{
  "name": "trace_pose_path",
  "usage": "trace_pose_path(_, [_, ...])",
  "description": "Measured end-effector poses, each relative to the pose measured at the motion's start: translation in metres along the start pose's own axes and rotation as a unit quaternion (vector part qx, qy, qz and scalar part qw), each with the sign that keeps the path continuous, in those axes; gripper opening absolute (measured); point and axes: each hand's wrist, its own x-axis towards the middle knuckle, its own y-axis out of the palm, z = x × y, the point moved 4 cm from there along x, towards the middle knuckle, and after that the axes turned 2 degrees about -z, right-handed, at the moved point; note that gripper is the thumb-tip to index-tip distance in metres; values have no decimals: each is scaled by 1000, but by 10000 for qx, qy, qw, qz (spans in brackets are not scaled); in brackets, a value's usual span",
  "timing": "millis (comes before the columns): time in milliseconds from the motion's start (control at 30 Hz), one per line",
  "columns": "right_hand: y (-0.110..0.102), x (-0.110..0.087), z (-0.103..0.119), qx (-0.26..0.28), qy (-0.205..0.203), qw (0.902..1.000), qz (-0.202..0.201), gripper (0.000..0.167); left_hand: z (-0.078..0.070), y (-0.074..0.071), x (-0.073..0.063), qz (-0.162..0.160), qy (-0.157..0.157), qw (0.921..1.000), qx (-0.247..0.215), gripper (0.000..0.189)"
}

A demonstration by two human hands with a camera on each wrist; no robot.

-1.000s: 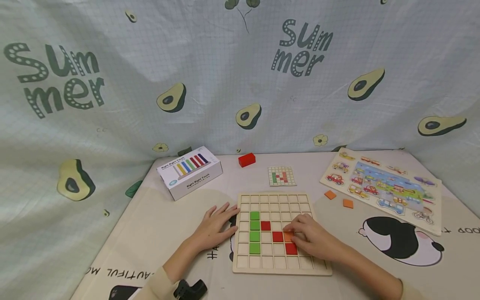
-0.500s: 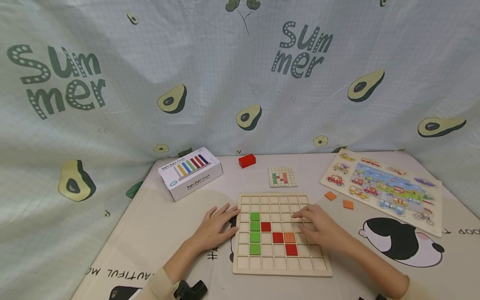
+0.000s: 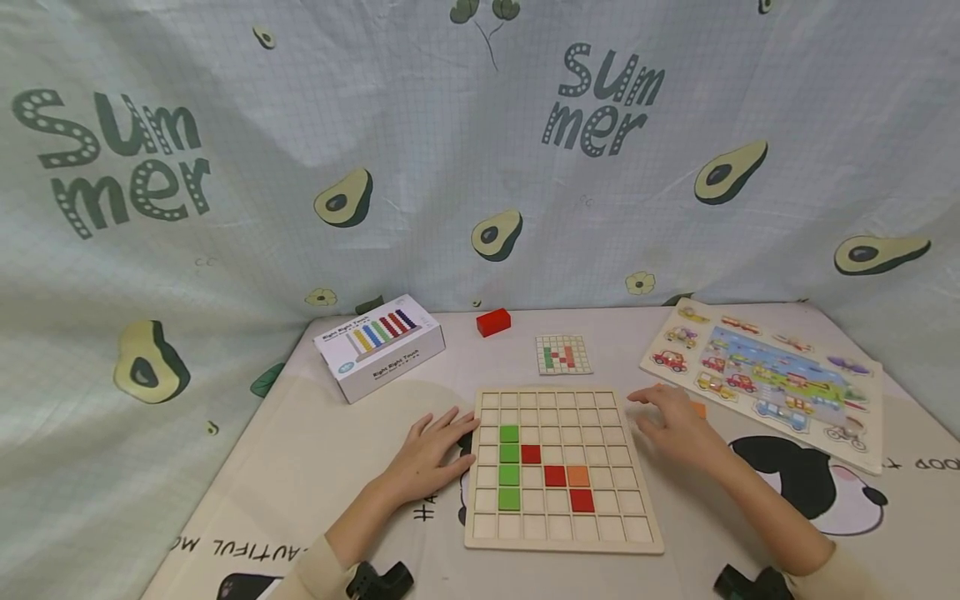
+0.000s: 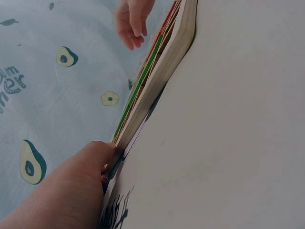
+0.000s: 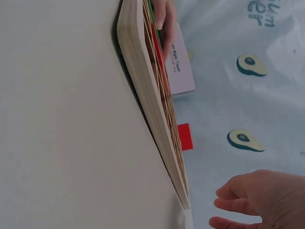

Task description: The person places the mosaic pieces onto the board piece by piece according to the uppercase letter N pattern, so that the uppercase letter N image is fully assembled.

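Note:
A wooden grid board [image 3: 562, 549] lies on the table in the head view. Its cells hold a column of green tiles [image 3: 509, 475], red tiles [image 3: 554, 476] on a diagonal, and one orange tile [image 3: 578, 476]. My left hand [image 3: 431, 457] touches the board's left edge with spread fingers; its thumb [image 4: 97, 155] is at the edge in the left wrist view. Off the board's right side, my right hand [image 3: 678, 425] hovers with loosely bent fingers and nothing visible between them. Beyond it peeks a loose orange tile [image 3: 699, 410]; another orange tile is hidden behind the hand.
A small pattern card [image 3: 564, 355] lies behind the board, with a red block [image 3: 493, 322] to its left. A white box [image 3: 382, 350] stands at the back left. At the right is a vehicle picture board [image 3: 765, 379]. A printed cloth [image 3: 420, 150] hangs behind the table.
My right hand has let go of the orange tile in the board and moved right and back, off the board toward the loose orange tiles. My left hand stays put.

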Motion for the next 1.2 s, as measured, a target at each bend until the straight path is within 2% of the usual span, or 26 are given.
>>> trace_pose_path(367, [-11,4,-22,-234,-213,9984,-476,22,0,0,0,-14,25,10000,-2,55])
trace_pose_path(667, [-9,1,-42,-640,362,9960,-503,26,0,0,0,-28,36,10000,-15,56])
trace_pose_path(867, [-7,-1,-49,-696,782,9935,-447,31,1,-1,0,-20,30,10000,-15,56])
trace_pose_path(1200, [-4,3,-60,-809,862,9908,-662,32,0,0,0,12,7,10000,-12,56])
